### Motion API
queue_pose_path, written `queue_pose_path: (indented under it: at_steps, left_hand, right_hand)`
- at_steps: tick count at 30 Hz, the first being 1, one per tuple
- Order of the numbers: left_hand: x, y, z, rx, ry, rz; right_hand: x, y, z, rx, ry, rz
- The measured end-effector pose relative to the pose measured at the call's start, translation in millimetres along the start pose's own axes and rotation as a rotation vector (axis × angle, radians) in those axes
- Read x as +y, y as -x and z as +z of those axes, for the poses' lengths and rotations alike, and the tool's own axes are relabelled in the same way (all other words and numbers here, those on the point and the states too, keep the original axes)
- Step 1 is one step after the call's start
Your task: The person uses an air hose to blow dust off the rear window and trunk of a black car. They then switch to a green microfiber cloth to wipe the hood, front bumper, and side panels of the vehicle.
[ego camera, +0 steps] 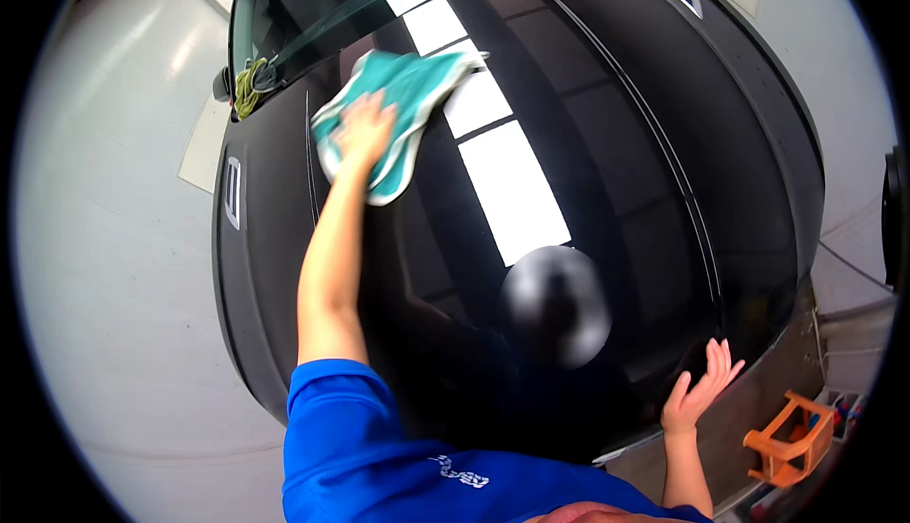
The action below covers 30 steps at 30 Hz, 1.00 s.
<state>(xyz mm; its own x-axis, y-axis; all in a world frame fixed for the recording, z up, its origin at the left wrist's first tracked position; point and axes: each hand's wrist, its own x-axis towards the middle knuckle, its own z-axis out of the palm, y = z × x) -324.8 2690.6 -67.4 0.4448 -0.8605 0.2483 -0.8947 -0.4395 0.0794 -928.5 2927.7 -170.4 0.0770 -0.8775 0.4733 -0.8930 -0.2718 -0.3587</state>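
Observation:
A glossy black car hood [426, 267] fills the middle of the view, with bright light panels mirrored in it. On its far left part a teal cloth with pale edging [402, 85] lies spread, slightly blurred. My left hand [366, 128] is palm down on this cloth and holds it against the hood, arm stretched out. My right hand [700, 391] is by the hood's near right edge, empty, thumb and fingers apart. Whether its fingers touch the paint, I cannot tell.
A bundled yellow-green and grey cloth [254, 87] is tucked by the windshield's left base, near the side mirror [222, 85]. Chrome-trimmed vents [232, 193] sit on the fenders. An orange stool [790, 441] stands at the lower right, beside a grey bin [847, 409]. Pale floor [121, 274] lies at left.

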Motion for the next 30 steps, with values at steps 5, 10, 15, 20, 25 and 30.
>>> queue_pose_path:
  at_steps: [5,10,15,20,25,30]
  left_hand:
    - [-97,77,-13,-0.115,-0.119,-0.58]
    - [52,79,-14,-0.139,-0.04,-0.209]
    - [299,190,3,0.088,0.051,0.584]
    - [352,309,21,0.047,0.35,1.078]
    - [256,279,-14,0.002,0.221,0.75]
    - [42,274,-32,0.028,-0.045,-0.098]
  right_hand:
    - [-3,0,1,0.03,0.023,0.029]
    - [-9,0,0,0.057,0.005,-0.036]
    - [-4,8,6,0.107,-0.019,-0.009]
    - [-4,9,16,0.261,-0.051,0.008]
    - [-5,3,12,0.255,-0.023,-0.026]
    - [-3,4,12,0.259,-0.049,-0.083]
